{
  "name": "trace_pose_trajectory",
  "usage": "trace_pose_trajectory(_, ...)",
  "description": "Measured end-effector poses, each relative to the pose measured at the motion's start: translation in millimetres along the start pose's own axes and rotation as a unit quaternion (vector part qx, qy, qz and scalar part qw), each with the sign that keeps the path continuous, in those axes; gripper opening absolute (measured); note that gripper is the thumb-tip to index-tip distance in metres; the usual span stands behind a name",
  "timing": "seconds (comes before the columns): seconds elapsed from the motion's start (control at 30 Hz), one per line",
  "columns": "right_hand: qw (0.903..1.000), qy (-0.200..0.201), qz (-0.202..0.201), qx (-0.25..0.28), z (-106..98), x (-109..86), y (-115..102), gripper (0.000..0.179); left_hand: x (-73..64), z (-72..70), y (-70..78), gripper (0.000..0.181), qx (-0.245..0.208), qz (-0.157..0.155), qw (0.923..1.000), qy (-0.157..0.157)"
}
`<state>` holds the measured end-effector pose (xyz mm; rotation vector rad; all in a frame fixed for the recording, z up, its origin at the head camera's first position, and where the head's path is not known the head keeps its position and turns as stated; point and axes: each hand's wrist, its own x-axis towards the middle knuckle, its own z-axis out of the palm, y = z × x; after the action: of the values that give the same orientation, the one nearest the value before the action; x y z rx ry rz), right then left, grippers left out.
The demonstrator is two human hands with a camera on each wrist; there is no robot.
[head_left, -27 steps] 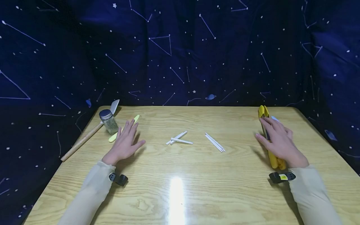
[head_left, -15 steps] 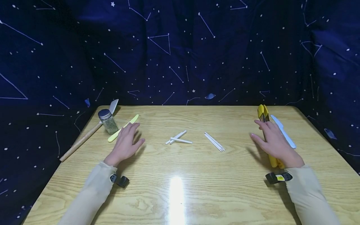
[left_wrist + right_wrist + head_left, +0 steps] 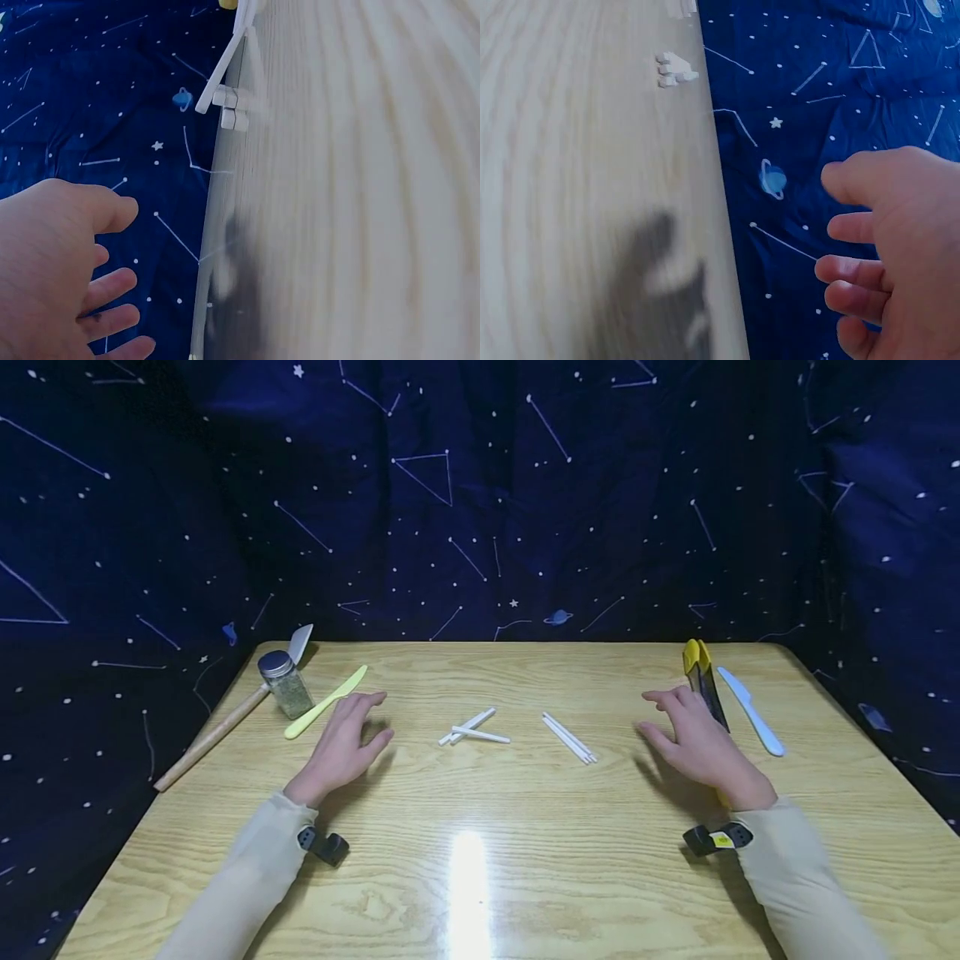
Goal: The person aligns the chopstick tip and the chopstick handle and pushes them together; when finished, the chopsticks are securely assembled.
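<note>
My left hand (image 3: 339, 750) hovers above the table with fingers spread and loosely bent, holding nothing. Beside its fingertips lies a pale yellow-green knife (image 3: 315, 713). My right hand (image 3: 699, 745), also holding nothing, hovers with relaxed fingers and partly covers a long yellow-and-dark tool (image 3: 701, 670) that looks like tongs. Right of that lies a light blue knife (image 3: 752, 712). Between the hands are white sticks in two groups: a crossed pile (image 3: 472, 728) and a side-by-side bundle (image 3: 568, 738). In the wrist views the left hand (image 3: 52, 262) and right hand (image 3: 900, 255) both show bare fingers.
At the back left, a glass jar (image 3: 288, 692) with a metal lid and green-grey contents stands by a wooden-handled tool (image 3: 213, 739) with a pale flat head. The wooden table (image 3: 585, 877) ends at a dark blue star-patterned curtain (image 3: 480, 510).
My right hand has moved left, off the tongs-like tool, uncovering the blue knife. My left hand has drifted slightly right, its fingers bending a little more.
</note>
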<state>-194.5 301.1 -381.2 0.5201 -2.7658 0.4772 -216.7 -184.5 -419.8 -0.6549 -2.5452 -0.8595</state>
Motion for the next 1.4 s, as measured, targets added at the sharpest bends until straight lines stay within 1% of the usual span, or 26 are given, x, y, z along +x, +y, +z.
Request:
trace_pose_trajectory(0.23, 0.9992, -0.036, 0.015, -0.001, 11, 6.7, -9, 0.036, 0.8, 3.8, 7.9, 0.053, -0.022, -0.016, 0.9989, -0.038)
trace_pose_trajectory(0.43, 0.9988, -0.039, -0.004, -0.030, 22, 10.1, -18, 0.029, 6.8, 12.0, 14.5, 0.051, -0.013, -0.016, 0.9981, -0.057)
trace_pose_trajectory(0.53, 0.9985, -0.041, -0.013, -0.035, 28, 13.8, -23, 0.027, 9.9, 14.7, 18.9, 0.049, -0.011, -0.017, 0.9980, -0.059)
trace_pose_trajectory(0.67, 0.9980, -0.052, -0.024, -0.029, 34, 18.4, -27, 0.026, 12.7, 18.3, 24.5, 0.045, -0.019, -0.016, 0.9978, -0.061)
trace_pose_trajectory(0.87, 0.9979, -0.054, -0.027, -0.023, 39, 22.1, -28, 0.024, 18.2, 28.1, 29.8, 0.042, -0.034, -0.003, 0.9969, -0.070)
trace_pose_trajectory(1.03, 0.9977, -0.055, -0.033, -0.024, 41, 24.4, -30, 0.023, 23.0, 36.5, 33.3, 0.039, -0.044, 0.013, 0.9967, -0.067)
trace_pose_trajectory(1.17, 0.9969, -0.067, -0.037, -0.014, 43, 26.7, -34, 0.025, 26.9, 43.7, 36.0, 0.036, -0.051, 0.021, 0.9961, -0.069)
trace_pose_trajectory(1.3, 0.9955, -0.088, -0.035, 0.009, 45, 29.1, -40, 0.029, 30.1, 51.1, 38.6, 0.034, -0.058, 0.016, 0.9952, -0.077)
trace_pose_trajectory(1.4, 0.9946, -0.096, -0.036, 0.018, 48, 30.5, -41, 0.029, 32.6, 55.6, 41.1, 0.032, -0.060, 0.014, 0.9950, -0.078)
